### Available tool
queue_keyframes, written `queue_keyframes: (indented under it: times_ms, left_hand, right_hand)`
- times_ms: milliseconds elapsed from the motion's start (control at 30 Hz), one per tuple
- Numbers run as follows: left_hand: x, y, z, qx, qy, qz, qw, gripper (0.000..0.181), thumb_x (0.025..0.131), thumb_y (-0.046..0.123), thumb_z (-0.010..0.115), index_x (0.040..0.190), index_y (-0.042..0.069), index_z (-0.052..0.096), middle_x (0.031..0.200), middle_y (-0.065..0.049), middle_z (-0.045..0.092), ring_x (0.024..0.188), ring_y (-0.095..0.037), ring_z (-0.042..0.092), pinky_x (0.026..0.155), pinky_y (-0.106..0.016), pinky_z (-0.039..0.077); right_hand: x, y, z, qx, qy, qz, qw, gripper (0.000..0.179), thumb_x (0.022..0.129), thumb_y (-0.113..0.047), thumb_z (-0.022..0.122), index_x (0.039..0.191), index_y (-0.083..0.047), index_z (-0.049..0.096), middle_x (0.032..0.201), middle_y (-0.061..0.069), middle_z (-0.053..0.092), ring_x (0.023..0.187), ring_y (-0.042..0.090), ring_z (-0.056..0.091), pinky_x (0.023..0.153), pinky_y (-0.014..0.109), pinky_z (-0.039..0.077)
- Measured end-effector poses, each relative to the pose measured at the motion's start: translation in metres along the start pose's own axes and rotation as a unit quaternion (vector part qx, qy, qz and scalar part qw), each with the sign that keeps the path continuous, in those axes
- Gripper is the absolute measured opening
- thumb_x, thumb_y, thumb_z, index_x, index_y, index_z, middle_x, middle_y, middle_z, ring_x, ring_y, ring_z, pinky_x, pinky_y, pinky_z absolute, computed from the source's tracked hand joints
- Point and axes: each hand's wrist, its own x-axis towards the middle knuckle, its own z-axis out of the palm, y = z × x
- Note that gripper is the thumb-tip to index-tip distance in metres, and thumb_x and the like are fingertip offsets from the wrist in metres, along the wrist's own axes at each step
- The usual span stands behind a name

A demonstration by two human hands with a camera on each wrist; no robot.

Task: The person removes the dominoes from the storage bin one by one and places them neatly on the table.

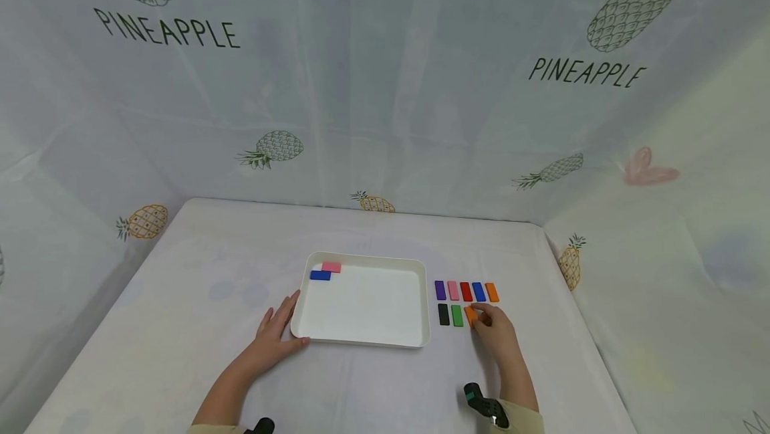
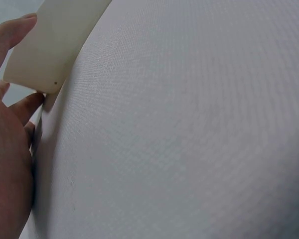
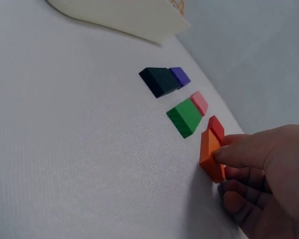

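My right hand [image 1: 494, 331] has its thumb and fingers at the sides of an orange block [image 3: 209, 155] at the right end of the front row, pinching it. Beside that block lie a green block [image 3: 185, 118] and a black block [image 3: 160, 81]. My left hand [image 1: 274, 336] is spread around the near left corner of a white tray [image 1: 361, 342], thumb at its front wall and fingers along its left side. Inside the tray, a pink block [image 1: 331, 267] and a blue block [image 1: 320, 275] lie near the far left corner, the blue one slightly closer to me.
Behind the front row stands a back row: a purple block [image 1: 440, 290], a pink one, a red block [image 1: 466, 291], a blue one and another orange block [image 1: 492, 292]. A white cloth covers the table [image 1: 240, 240]. Pineapple-printed curtain [image 1: 385, 86] hangs behind and at both sides.
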Motion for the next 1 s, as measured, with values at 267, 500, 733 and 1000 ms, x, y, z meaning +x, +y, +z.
queue_keyframes:
  times_ms: [267,500,733,1000]
  left_hand:
    - [0.000,-0.002,0.000,0.003,0.004,0.004,1.0000,0.103,0.077,0.041,0.080,0.157,0.018,0.019,0.157,-0.015,0.028,0.147,-0.036,0.007,0.115,-0.055,-0.008]
    - [-0.001,-0.002,-0.002,-0.018,-0.003,0.008,0.9998,0.101,0.079,0.041,0.078,0.157,0.019,0.019,0.158,-0.016,0.025,0.147,-0.036,0.004,0.114,-0.055,-0.009]
    - [-0.001,-0.001,-0.003,-0.025,-0.009,0.005,0.9996,0.100,0.080,0.041,0.078,0.157,0.020,0.018,0.158,-0.015,0.024,0.148,-0.035,0.003,0.114,-0.054,-0.010]
    - [-0.001,-0.001,-0.001,-0.012,0.000,0.011,0.9999,0.100,0.079,0.041,0.078,0.157,0.018,0.019,0.157,-0.016,0.026,0.147,-0.037,0.004,0.114,-0.055,-0.009]
  right_hand:
    - [0.001,0.003,0.003,0.003,-0.005,-0.003,1.0000,0.039,0.087,-0.008,0.066,0.126,-0.003,0.062,0.084,0.007,0.051,0.082,0.024,0.047,0.065,0.031,0.042]
    - [0.002,0.002,0.004,0.004,-0.002,-0.002,1.0000,0.038,0.088,-0.009,0.067,0.125,-0.001,0.061,0.082,0.007,0.050,0.080,0.024,0.047,0.063,0.032,0.040]
    - [0.003,0.003,0.002,0.003,-0.004,-0.002,1.0000,0.038,0.088,-0.011,0.068,0.125,0.000,0.060,0.080,0.007,0.049,0.078,0.023,0.047,0.063,0.033,0.039]
    - [-0.002,-0.013,0.002,0.015,0.040,-0.020,0.9989,0.045,0.088,-0.012,0.069,0.130,0.000,0.057,0.097,0.014,0.052,0.087,0.026,0.047,0.066,0.031,0.044]
